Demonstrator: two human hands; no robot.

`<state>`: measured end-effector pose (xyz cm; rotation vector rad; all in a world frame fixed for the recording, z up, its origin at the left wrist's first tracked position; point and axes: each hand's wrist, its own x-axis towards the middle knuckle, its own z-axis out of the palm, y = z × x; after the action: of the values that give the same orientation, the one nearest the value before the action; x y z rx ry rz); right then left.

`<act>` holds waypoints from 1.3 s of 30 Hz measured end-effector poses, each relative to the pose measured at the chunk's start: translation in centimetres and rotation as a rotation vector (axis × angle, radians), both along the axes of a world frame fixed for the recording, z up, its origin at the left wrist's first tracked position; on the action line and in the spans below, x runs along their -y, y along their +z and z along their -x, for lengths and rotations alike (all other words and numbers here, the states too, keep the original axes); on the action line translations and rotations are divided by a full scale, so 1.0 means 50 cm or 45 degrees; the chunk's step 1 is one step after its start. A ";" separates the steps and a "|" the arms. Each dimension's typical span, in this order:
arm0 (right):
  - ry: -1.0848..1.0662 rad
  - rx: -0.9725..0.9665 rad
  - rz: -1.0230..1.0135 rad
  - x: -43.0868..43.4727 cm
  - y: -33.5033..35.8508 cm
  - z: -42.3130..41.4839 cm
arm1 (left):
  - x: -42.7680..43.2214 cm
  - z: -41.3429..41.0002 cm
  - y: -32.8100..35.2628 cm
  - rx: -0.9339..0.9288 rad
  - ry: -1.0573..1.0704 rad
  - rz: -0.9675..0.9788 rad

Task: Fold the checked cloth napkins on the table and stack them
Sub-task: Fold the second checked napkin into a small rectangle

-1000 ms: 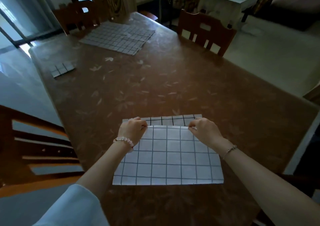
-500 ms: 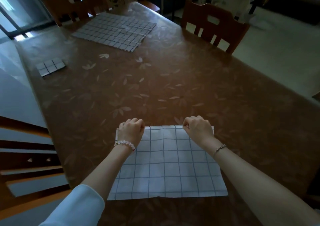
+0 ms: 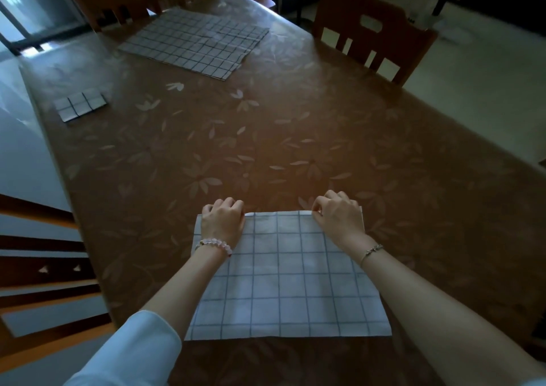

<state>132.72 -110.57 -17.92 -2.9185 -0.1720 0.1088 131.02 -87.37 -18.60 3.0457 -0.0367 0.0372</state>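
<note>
Both hands are pinching the far edge of a checked napkin (image 3: 289, 282) lying at the near end of the counter (image 3: 295, 149).

The left hand (image 3: 223, 220) is curling its fingers (image 3: 233, 203) over the napkin's far left corner, and the right hand (image 3: 339, 215) is clamping its fingers (image 3: 334, 197) on the far right corner (a doubled edge is showing between them). The napkin is lying flat, its near edge reaching the counter's near rim. A small folded napkin (image 3: 79, 104) is sitting far left, well apart. A pile of unfolded napkins (image 3: 195, 43) is spreading across the far end, near a wooden chair (image 3: 372, 37) standing at the far right side.
</note>
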 end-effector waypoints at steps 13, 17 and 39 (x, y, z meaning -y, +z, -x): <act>-0.159 0.289 -0.168 -0.012 0.010 0.046 | 0.007 0.039 0.009 0.263 0.001 0.072; -0.127 0.268 -0.361 -0.049 0.023 0.161 | 0.063 0.164 0.010 0.287 0.058 0.308; 0.059 0.065 -0.107 -0.095 -0.116 0.348 | 0.120 0.350 -0.096 -0.182 -0.081 0.131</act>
<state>115.30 -105.81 -23.74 -2.8356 -0.2460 0.0335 113.49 -93.35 -23.41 2.9336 -0.1167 -0.1776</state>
